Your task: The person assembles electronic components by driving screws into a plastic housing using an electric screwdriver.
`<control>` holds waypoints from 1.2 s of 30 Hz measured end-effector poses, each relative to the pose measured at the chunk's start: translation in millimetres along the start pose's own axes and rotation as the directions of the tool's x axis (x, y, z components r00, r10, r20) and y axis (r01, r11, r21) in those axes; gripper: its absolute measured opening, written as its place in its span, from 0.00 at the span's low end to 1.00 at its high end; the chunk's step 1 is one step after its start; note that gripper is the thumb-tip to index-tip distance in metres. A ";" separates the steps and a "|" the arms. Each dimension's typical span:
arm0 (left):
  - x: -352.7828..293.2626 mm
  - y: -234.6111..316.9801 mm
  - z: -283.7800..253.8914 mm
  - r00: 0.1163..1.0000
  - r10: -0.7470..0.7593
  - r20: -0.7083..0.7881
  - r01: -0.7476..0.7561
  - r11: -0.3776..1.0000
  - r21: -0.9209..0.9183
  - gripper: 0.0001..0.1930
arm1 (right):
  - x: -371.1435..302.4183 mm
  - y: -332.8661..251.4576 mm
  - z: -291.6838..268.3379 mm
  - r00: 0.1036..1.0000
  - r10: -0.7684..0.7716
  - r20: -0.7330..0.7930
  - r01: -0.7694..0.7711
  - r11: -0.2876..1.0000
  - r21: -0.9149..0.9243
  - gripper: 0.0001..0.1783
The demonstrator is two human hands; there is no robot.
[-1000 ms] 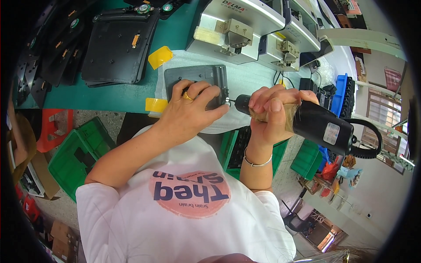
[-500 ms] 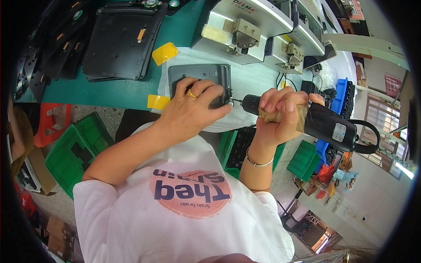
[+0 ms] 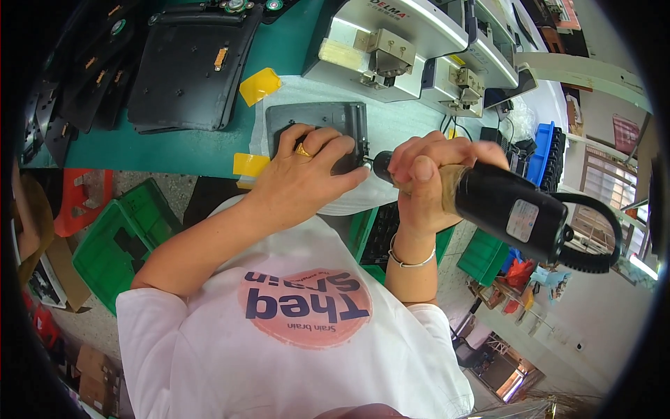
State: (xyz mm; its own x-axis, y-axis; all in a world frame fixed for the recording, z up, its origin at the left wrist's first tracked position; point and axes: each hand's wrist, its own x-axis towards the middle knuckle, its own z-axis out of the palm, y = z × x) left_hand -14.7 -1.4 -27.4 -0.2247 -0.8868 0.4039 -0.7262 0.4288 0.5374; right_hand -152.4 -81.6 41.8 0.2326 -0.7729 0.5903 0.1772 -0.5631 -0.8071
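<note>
A black plastic panel (image 3: 296,115) with a raised edge along its right side lies on a white foam sheet (image 3: 391,122) on the bench. My left hand (image 3: 307,167) holds it down, fingers curled over its surface and thumb stretched to the right edge. Wrapped round a black electric screwdriver (image 3: 513,209) is my right hand (image 3: 429,174), gripping it over a taped band. The screwdriver points left and its short bit reaches the panel's right edge beside my left thumb. Whether a screw sits under the tip is too small to tell.
Stacked black panels (image 3: 195,77) stand at the far left on the green bench top (image 3: 94,150). Grey metal machines (image 3: 398,63) line the back. Yellow tabs (image 3: 260,86) lie by the foam. Green crates (image 3: 125,237) stand below the bench, and a coiled cable (image 3: 593,262) trails from the screwdriver.
My right hand has moved slightly left and brought the screwdriver closer to the panel, its rear end swinging lower and toward me. My left hand has stayed nearly still on the panel.
</note>
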 end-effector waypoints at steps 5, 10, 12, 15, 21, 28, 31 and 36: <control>2.1 -1.3 1.5 1.000 0.009 -0.009 -0.009 1.000 -0.005 0.17 | -0.6 5.3 -1.9 1.000 0.004 -0.008 -0.003 0.997 0.071 0.25; 5.1 -2.7 0.6 0.999 0.032 -0.032 -0.032 0.999 0.003 0.17 | 1.0 7.8 -1.5 0.998 0.034 -0.056 -0.030 0.996 0.082 0.25; 6.1 -0.5 -1.9 0.999 0.023 -0.028 -0.023 1.000 0.001 0.16 | -0.2 8.2 -1.0 0.999 -0.029 -0.024 0.031 0.994 0.105 0.27; 6.7 0.8 -1.2 0.999 0.027 -0.041 -0.026 0.999 0.031 0.15 | 6.0 2.6 -7.5 0.997 0.081 0.010 -0.082 0.994 0.067 0.28; 6.7 2.3 -1.9 0.996 0.046 -0.073 -0.045 0.999 0.012 0.15 | 44.0 -2.1 -21.7 0.976 0.014 -0.218 0.050 0.956 0.289 0.25; 9.2 2.8 -2.7 0.996 0.047 -0.069 -0.048 0.999 -0.018 0.14 | 76.2 8.3 11.8 0.959 -0.190 -0.210 0.247 0.923 0.295 0.25; 10.1 2.9 -3.0 0.996 0.042 -0.073 -0.044 0.999 -0.020 0.14 | 78.8 15.8 18.2 0.950 -0.246 -0.190 0.288 0.927 0.241 0.26; 10.8 2.0 -3.3 0.995 0.043 -0.085 -0.045 0.999 -0.027 0.14 | 77.9 18.8 19.2 0.958 -0.229 -0.172 0.261 0.944 0.199 0.25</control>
State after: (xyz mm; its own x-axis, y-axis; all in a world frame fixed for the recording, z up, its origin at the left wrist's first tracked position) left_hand -16.3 -9.6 -19.5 -0.1998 -0.8497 0.4879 -0.6972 0.4732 0.5385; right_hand -112.6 -146.8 72.7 0.0182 -0.6617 0.7495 0.4185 -0.6758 -0.6068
